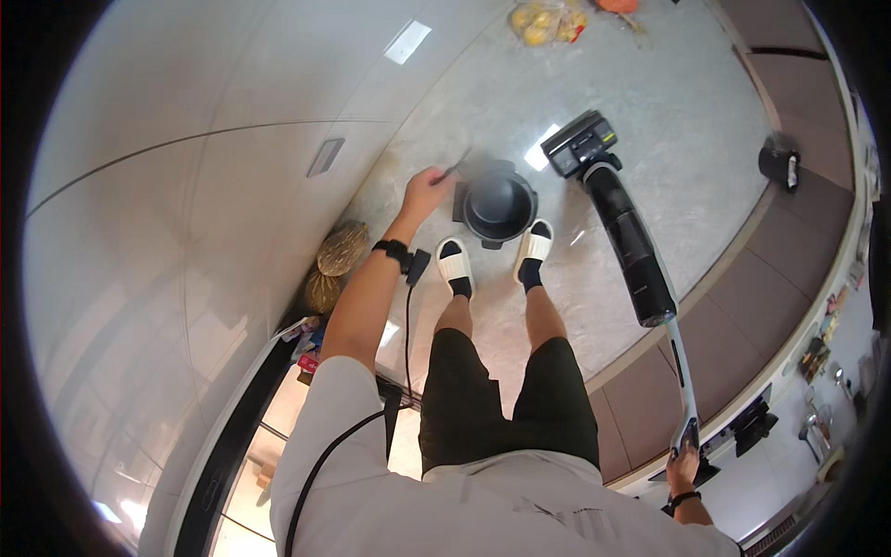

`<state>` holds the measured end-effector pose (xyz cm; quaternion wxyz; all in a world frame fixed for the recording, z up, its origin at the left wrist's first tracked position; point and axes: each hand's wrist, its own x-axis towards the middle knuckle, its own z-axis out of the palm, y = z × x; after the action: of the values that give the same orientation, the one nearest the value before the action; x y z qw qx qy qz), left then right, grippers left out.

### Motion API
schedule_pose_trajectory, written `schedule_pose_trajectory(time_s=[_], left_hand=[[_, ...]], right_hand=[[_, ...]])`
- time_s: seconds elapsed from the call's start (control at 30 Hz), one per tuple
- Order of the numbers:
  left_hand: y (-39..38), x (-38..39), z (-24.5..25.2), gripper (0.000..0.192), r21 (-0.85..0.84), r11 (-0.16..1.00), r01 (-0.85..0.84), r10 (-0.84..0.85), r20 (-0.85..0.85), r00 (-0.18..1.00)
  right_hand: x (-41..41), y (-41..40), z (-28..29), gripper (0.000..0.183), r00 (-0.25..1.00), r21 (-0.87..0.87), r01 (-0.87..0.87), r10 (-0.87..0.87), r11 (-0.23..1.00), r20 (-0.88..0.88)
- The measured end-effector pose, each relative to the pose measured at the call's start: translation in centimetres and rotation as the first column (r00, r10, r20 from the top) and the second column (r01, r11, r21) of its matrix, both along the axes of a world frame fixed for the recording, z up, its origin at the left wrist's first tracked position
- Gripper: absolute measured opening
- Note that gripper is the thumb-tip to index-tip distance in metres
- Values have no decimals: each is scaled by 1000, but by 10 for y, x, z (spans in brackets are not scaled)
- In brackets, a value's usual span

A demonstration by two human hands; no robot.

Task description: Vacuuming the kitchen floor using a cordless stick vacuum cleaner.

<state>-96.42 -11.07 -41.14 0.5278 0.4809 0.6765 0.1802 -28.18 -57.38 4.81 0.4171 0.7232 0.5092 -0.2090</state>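
Note:
My left hand (426,191) is closed around a thin dark handle, whose blurred far end extends over the back left of a round dark pot-like container (500,205). What the handle belongs to cannot be told. This container stands on the grey floor just in front of my white slippers (536,249). On the right, my right hand (683,461) grips the top handle of an upright floor washer (630,244). The washer leans at a slant, with its wide black head (579,143) on the floor to the right of the container.
Two gourds or pumpkins (342,249) lie by the left wall. A clear bag of yellow fruit (546,24) and an orange thing (618,5) lie far ahead. Brown cabinets (738,299) and a counter line the right. A black cable hangs along my left arm.

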Motion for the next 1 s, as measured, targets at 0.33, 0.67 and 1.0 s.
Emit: schedule_pose_trajectory(time_s=[0.33, 0.67, 1.0], left_hand=[[-86, -5, 137, 27, 109, 994, -29, 46, -160, 986], [-159, 32, 246, 28, 255, 957, -140, 214, -291, 932], [-193, 41, 316, 25, 136, 966, -218, 247, -251, 936]], right_hand=[[50, 141, 37, 39, 924, 169, -318, 345, 933, -167], [-24, 275, 43, 22, 863, 215, -350, 403, 912, -304], [-84, 306, 53, 28, 887, 269, -181, 275, 946, -371]])
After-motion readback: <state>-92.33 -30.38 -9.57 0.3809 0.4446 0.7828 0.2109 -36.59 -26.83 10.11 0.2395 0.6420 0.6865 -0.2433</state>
